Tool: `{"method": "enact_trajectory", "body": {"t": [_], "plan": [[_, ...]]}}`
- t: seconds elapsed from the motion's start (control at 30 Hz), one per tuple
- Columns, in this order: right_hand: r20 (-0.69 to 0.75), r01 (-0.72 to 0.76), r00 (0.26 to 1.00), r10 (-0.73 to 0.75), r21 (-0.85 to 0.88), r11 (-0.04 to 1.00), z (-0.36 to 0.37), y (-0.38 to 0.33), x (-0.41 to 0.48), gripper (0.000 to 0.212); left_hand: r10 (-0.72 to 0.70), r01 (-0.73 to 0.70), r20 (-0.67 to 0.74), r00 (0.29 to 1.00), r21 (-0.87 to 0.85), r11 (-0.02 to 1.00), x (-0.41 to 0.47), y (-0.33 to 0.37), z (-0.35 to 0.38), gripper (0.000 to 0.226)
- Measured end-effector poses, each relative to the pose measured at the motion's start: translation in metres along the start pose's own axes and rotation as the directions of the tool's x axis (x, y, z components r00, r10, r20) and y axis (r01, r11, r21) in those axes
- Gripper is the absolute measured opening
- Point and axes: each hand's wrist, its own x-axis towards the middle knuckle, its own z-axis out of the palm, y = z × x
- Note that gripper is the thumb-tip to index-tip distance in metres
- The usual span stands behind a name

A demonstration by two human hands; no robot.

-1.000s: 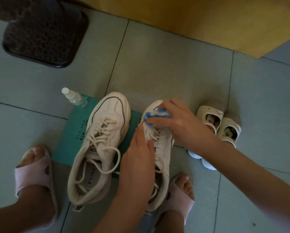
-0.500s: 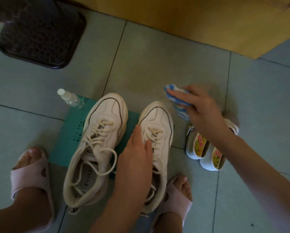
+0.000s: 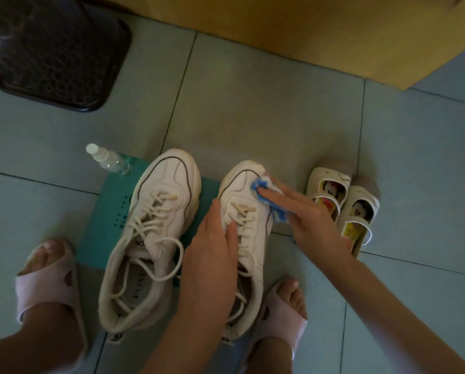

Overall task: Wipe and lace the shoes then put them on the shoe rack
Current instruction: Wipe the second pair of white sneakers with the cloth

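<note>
Two white laced sneakers stand side by side on a teal mat point(image 3: 101, 230) on the tiled floor. The left sneaker point(image 3: 150, 233) has loose laces. My left hand point(image 3: 212, 255) lies flat over the laces and tongue of the right sneaker point(image 3: 248, 195), holding it down. My right hand point(image 3: 309, 220) presses a blue and white cloth point(image 3: 266, 193) against the right side of that sneaker's toe.
A small clear spray bottle point(image 3: 108, 160) lies at the mat's far left corner. A pair of small cartoon-print shoes point(image 3: 344, 209) stands to the right. A dark stool seat point(image 3: 56, 55) is at far left, a wooden cabinet point(image 3: 320, 31) behind. My feet wear pink slides point(image 3: 47, 290).
My right hand lifted the cloth off the toe and out to the right, then brought it back down onto the right side of the sneaker's toe. My left hand stayed put.
</note>
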Motion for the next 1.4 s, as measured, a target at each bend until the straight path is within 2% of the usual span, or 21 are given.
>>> {"method": "enact_trajectory", "body": {"t": [0.17, 0.33, 0.43, 0.5, 0.57, 0.67, 0.8, 0.93, 1.1, 1.23, 1.3, 1.4], "plan": [[0.004, -0.087, 0.996, 0.087, 0.053, 0.995, -0.003, -0.005, -0.028, 0.052, 0.019, -0.019, -0.006, 1.000, -0.001, 1.000, 0.000, 0.000, -0.001, 0.052], [-0.078, -0.128, 0.986, 0.150, 0.231, 0.964, -0.028, -0.024, 0.023, 0.052, 0.022, -0.021, 0.008, 1.000, -0.087, 0.996, -0.001, -0.002, 0.000, 0.065], [0.021, -0.101, 0.995, 0.099, 0.169, 0.980, -0.016, -0.030, 0.059, 0.060, -0.014, 0.020, 0.039, 0.999, -0.134, 0.991, -0.001, -0.003, 0.002, 0.084], [0.083, -0.051, 0.996, 0.043, 0.094, 0.994, -0.002, -0.022, 0.063, 0.056, -0.028, 0.036, 0.065, 0.997, -0.119, 0.992, -0.002, -0.001, 0.004, 0.098], [0.051, 0.002, 0.999, -0.004, 0.048, 0.999, 0.005, -0.014, 0.056, 0.053, -0.020, 0.027, 0.088, 0.996, -0.084, 0.996, -0.006, 0.000, 0.006, 0.109], [-0.054, -0.012, 0.998, 0.015, 0.059, 0.998, 0.004, -0.009, 0.037, 0.056, 0.022, -0.020, 0.098, 0.995, -0.016, 1.000, -0.012, -0.001, 0.009, 0.117], [-0.079, -0.095, 0.991, 0.108, 0.151, 0.984, 0.012, -0.009, 0.014, 0.060, 0.033, -0.036, 0.093, 0.995, 0.021, 0.999, -0.009, -0.002, 0.009, 0.110], [-0.108, -0.101, 0.986, 0.124, 0.196, 0.975, 0.020, -0.013, -0.019, 0.059, 0.040, -0.042, 0.096, 0.995, 0.026, 0.999, -0.010, 0.000, 0.006, 0.102], [-0.002, -0.222, 0.972, 0.233, 0.295, 0.929, 0.025, -0.023, -0.060, 0.052, 0.041, -0.044, 0.094, 0.995, 0.037, 0.998, -0.011, 0.002, 0.004, 0.097], [0.072, -0.311, 0.950, 0.304, 0.316, 0.896, -0.001, -0.022, -0.063, 0.064, 0.047, -0.052, 0.101, 0.994, 0.048, 0.997, -0.013, 0.003, 0.001, 0.094], [0.010, -0.266, 0.961, 0.276, 0.298, 0.917, -0.020, -0.025, -0.038, 0.064, 0.040, -0.046, 0.097, 0.994, 0.057, 0.997, -0.014, 0.004, 0.000, 0.093], [-0.052, -0.137, 0.987, 0.149, 0.191, 0.972, -0.027, -0.023, 0.022, 0.057, 0.040, -0.045, 0.084, 0.996, 0.060, 0.997, -0.015, 0.005, 0.000, 0.091]]}}
